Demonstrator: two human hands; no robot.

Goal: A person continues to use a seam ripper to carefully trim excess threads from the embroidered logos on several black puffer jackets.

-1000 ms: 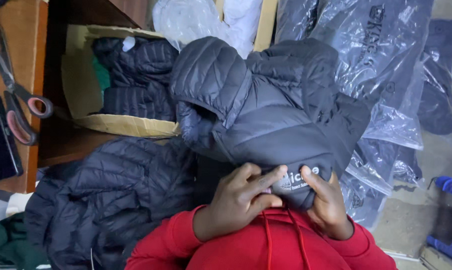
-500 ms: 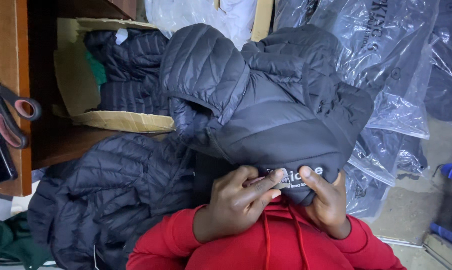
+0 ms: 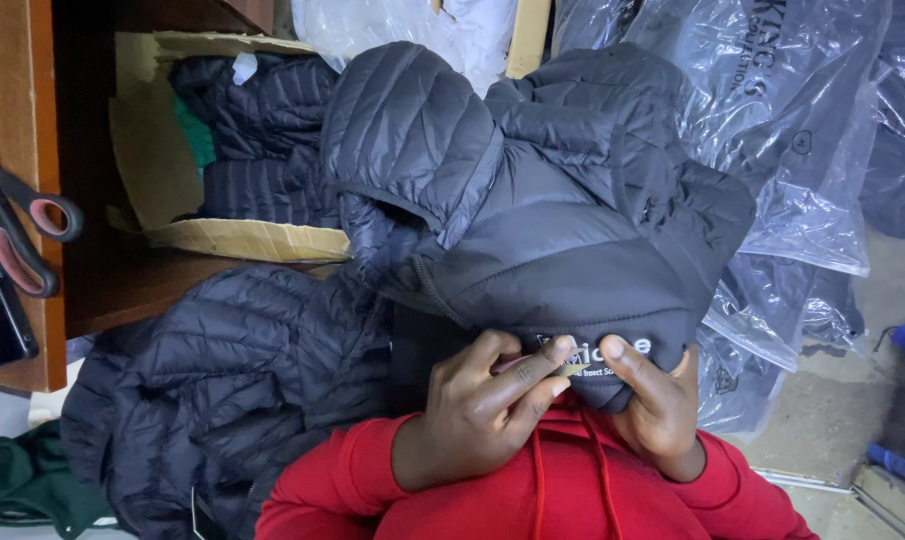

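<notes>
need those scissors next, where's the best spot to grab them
Take the scissors by the pink-lined finger loops, coming from the right with the left hand. The loops lie near the wooden table's right edge, pointing toward the jackets, while the blades run off the left edge of view. Both hands now pinch the dark jacket's edge.

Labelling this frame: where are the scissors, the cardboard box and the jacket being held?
scissors (image 3: 18,225): head view, on the handles.
cardboard box (image 3: 253,240): head view, on its front flap.
held jacket (image 3: 573,250): head view, on its quilted body.
</notes>
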